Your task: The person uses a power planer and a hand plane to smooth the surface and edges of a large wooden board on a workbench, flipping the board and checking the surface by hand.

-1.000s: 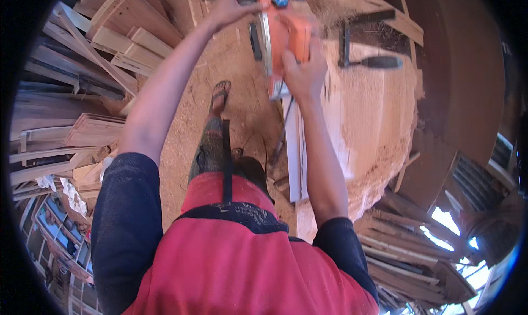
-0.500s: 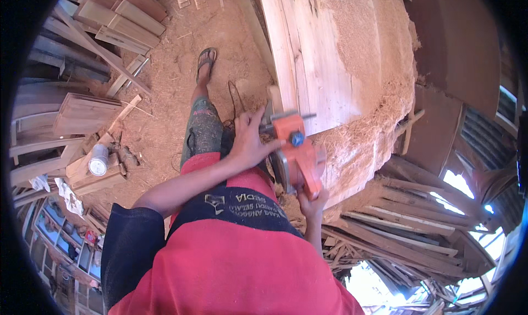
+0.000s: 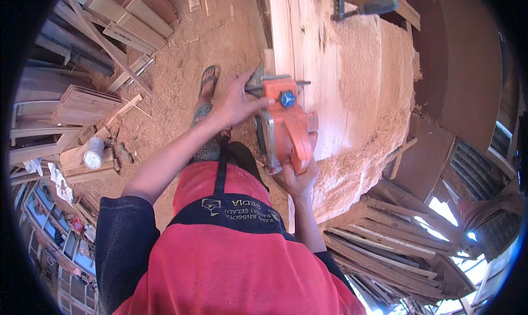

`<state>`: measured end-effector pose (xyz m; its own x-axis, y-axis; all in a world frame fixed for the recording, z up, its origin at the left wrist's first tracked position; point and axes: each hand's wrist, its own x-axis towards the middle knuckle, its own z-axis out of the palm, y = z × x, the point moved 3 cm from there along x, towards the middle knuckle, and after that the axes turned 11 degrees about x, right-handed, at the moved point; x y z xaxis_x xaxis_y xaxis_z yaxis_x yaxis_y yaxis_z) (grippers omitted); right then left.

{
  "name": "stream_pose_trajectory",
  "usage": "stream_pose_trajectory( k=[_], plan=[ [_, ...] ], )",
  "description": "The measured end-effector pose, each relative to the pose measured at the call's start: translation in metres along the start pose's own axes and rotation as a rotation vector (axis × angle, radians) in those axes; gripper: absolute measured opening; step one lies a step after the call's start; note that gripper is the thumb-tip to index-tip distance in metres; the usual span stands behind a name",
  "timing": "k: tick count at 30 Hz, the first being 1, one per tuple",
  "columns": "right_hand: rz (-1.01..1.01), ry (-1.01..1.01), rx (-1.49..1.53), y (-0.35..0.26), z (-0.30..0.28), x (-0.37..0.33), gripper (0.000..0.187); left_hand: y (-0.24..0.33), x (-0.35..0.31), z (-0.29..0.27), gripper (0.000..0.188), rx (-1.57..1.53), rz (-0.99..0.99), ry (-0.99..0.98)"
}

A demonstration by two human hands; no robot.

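An orange electric hand planer (image 3: 289, 125) with a blue knob rests along the left edge of a wide pale wooden slab (image 3: 330, 73). My right hand (image 3: 300, 177) is wrapped around its rear handle. At the front left side of the planer is my left hand (image 3: 236, 103), its thumb against the body and its fingers reaching round the side rod and guide. Those fingertips are partly hidden. Shavings and sawdust (image 3: 379, 128) cover the slab's right part, while its left strip shows bare grain. The planer's underside is out of sight.
A clamp with a dark handle (image 3: 379, 7) grips the slab's far end. Stacked boards (image 3: 88, 106) and a white can (image 3: 94, 154) lie to the left. Piled offcuts (image 3: 385, 238) stand at the lower right. Sawdust covers the floor (image 3: 181, 89).
The planer has moved forward and slightly left in the picture, with both hands on it. The view has shifted, so the clamp at the slab's far end now shows.
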<state>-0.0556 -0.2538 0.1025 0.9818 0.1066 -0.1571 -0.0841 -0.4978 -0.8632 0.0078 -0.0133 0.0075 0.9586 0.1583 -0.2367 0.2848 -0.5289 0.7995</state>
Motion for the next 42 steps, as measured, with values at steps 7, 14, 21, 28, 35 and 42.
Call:
stream_pose_trajectory(
  k=[7,14,21,28,35,42],
  plan=[
    [-0.076,-0.002,0.017,-0.044,0.063,0.14,0.024,-0.035,0.146,-0.059,0.082,-0.11,0.11,0.145],
    [-0.276,0.065,0.046,-0.097,0.118,0.266,0.025,-0.054,0.278,-0.122,0.078,-0.078,0.16,0.17],
    [-0.255,-0.021,0.073,-0.114,0.133,0.282,0.027,-0.072,0.295,-0.142,0.072,-0.163,0.055,0.217],
    [-0.129,0.023,-0.107,-0.015,0.027,0.072,0.023,-0.02,0.095,-0.027,0.078,0.029,0.053,-0.223],
    [0.081,-0.03,-0.149,0.075,-0.077,-0.17,0.02,0.026,-0.146,0.065,0.089,0.132,-0.054,-0.185],
    [0.198,-0.019,-0.038,0.082,-0.076,-0.166,0.018,0.023,-0.133,0.066,0.098,0.073,-0.063,-0.204]
  ],
)
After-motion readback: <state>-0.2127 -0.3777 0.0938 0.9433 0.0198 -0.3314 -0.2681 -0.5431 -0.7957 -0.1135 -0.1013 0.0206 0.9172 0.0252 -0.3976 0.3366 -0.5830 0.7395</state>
